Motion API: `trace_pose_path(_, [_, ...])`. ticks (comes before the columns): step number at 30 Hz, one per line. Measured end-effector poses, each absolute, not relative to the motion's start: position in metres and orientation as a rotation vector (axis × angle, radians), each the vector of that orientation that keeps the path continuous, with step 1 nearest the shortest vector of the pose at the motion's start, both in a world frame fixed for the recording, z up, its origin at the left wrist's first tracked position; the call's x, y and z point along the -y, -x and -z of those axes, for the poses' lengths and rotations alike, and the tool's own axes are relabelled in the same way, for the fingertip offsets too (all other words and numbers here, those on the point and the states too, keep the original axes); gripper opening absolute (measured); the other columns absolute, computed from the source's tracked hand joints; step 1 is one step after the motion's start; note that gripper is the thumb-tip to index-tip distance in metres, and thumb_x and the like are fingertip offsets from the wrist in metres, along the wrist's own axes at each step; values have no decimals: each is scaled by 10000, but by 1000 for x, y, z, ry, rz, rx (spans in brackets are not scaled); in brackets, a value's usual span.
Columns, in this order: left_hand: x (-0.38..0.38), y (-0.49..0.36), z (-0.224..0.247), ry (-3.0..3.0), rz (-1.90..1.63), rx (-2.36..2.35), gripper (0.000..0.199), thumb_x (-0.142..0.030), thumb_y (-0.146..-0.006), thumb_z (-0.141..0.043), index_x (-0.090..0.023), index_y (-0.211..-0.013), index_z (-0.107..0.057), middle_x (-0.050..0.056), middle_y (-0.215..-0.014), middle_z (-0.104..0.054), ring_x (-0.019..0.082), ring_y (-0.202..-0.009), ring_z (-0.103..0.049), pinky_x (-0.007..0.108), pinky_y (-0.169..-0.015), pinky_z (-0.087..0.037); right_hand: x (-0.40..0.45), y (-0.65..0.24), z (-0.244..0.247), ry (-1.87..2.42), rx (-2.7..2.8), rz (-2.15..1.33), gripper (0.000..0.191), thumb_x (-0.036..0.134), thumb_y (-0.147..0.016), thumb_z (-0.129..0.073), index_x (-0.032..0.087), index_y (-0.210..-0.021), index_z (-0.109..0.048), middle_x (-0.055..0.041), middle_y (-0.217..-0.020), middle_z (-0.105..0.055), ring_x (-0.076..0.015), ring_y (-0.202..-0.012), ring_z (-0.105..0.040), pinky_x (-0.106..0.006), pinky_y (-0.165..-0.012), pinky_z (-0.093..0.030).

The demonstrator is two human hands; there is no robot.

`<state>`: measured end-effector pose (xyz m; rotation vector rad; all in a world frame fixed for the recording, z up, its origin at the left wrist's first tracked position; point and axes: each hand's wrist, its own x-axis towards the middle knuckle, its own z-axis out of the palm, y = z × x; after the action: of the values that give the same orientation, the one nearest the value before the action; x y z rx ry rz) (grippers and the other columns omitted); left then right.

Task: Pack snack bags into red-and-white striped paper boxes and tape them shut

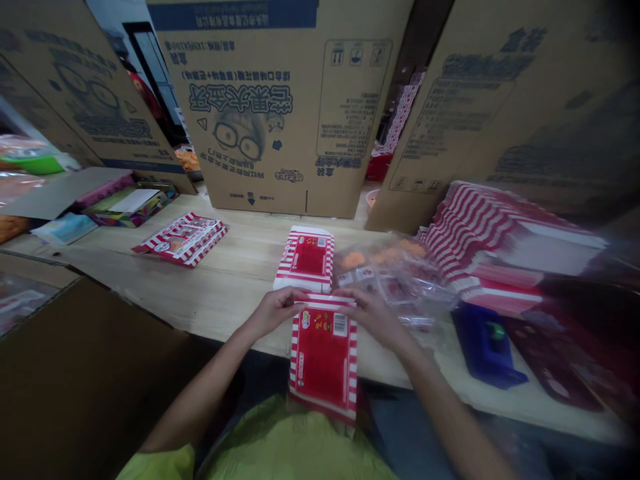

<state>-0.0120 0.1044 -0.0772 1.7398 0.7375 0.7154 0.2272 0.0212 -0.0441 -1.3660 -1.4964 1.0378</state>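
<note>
Between my hands is a red-and-white striped carton, its near end close to my body and its far edge above the table's front edge. My left hand pinches the carton's far left corner. On the far right corner, my right hand grips the same edge with fingers and thumb. Just beyond them a second striped carton lies flat on the table. To the right of it are clear plastic packets with orange and red contents.
A stack of flat striped cartons stands at the right, near a blue tape dispenser. Tall cardboard boxes wall off the back. Another striped carton lies at left. An open cardboard box sits at front left.
</note>
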Motion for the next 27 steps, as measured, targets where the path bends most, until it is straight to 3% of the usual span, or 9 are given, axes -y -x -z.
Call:
trace_pose_path(3, [-102, 15, 80, -1673, -716, -752, 268, -374, -797, -642, -146, -936, -621, 58, -925, -665, 138, -787, -599, 242, -693, -471, -16, -218, 56, 1373, 1401, -924, 401, 316, -765, -629, 239, -1156, -589, -56, -1208, -614, -219, -1097, -570, -372, -922, -458])
trace_pose_path(10, [-98, 15, 79, -1486, -775, -604, 363, -314, -773, -682, -178, -1075, -532, 57, -1014, -659, 139, -856, -614, 243, -723, -485, -11, -207, 50, 1364, 1318, -890, 221, 319, -748, -655, 241, -955, -658, -55, -1176, -634, -235, -1123, -560, -409, -983, -419])
trace_pose_path(14, [-98, 19, 76, -1525, -788, -651, 345, -321, -776, -680, -156, -1064, -584, 44, -946, -657, 139, -856, -610, 237, -731, -477, -14, -204, 52, 1245, 1043, -1093, 475, 333, -653, -745, 255, -1073, -538, -60, -1173, -621, -226, -1080, -584, -387, -910, -478])
trace_pose_path(16, [-98, 21, 76, -1530, -784, -681, 362, -338, -772, -683, -147, -1066, -592, 39, -897, -655, 130, -798, -608, 233, -698, -476, -15, -205, 55, 1196, 888, -1101, 548, 339, -581, -794, 262, -1029, -487, -50, -1101, -637, -222, -1045, -597, -369, -869, -498])
trace_pose_path(20, [-97, 23, 76, -1527, -780, -710, 379, -358, -769, -684, -136, -1064, -596, 33, -832, -650, 133, -770, -606, 237, -680, -478, -15, -209, 62, 1306, 824, -991, 470, 379, -568, -805, 238, -887, -489, -34, -943, -641, -216, -959, -605, -352, -822, -496])
trace_pose_path(24, [-96, 23, 76, -1556, -787, -766, 372, -357, -766, -684, -129, -1050, -605, 33, -831, -646, 116, -714, -590, 222, -640, -465, -12, -209, 64, 1410, 918, -979, 370, 417, -640, -760, 210, -872, -560, -42, -910, -628, -199, -848, -591, -334, -747, -491])
trace_pose_path(27, [-96, 23, 74, -1546, -792, -762, 359, -355, -764, -686, -126, -1030, -609, 44, -864, -655, 120, -734, -595, 228, -655, -472, -11, -208, 65, 1397, 965, -924, 332, 432, -663, -743, 213, -848, -576, -52, -974, -621, -198, -864, -582, -324, -739, -489])
